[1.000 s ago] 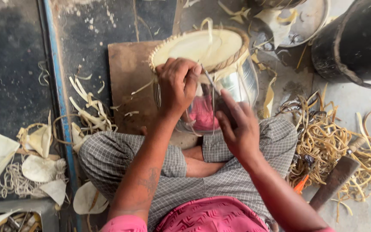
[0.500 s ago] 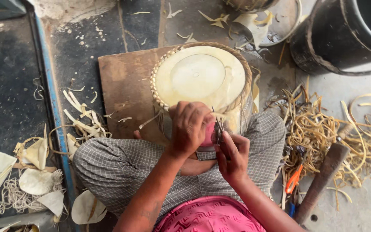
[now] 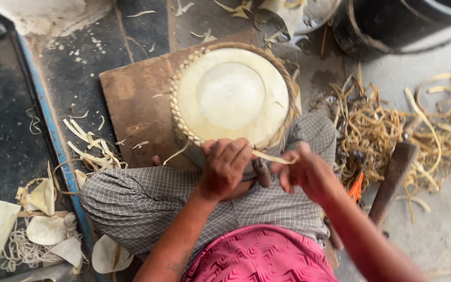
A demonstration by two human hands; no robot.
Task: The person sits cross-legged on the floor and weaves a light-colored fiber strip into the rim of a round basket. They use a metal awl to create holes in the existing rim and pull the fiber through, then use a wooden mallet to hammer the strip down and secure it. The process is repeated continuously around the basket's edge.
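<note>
Hands work at the near rim of a round pale basket (image 3: pixel 233 96), which is propped against the lap so the edge faces the fingers. Left hand (image 3: pixel 224 168) is curled closed over the rim, apparently steadying it. Right hand (image 3: pixel 303 175) pinches a pale strip (image 3: pixel 272 156) running from the rim, drawn taut; a dark tool handle (image 3: pixel 261 171) sits between the hands, and which hand holds it cannot be told. Under the basket lies a wooden board (image 3: pixel 131 104). Right of the fingers, tangled cane shavings (image 3: pixel 377 130) and a wooden mallet (image 3: pixel 392 177) crowd the floor. Beyond, a black tub (image 3: pixel 392 26).
</note>
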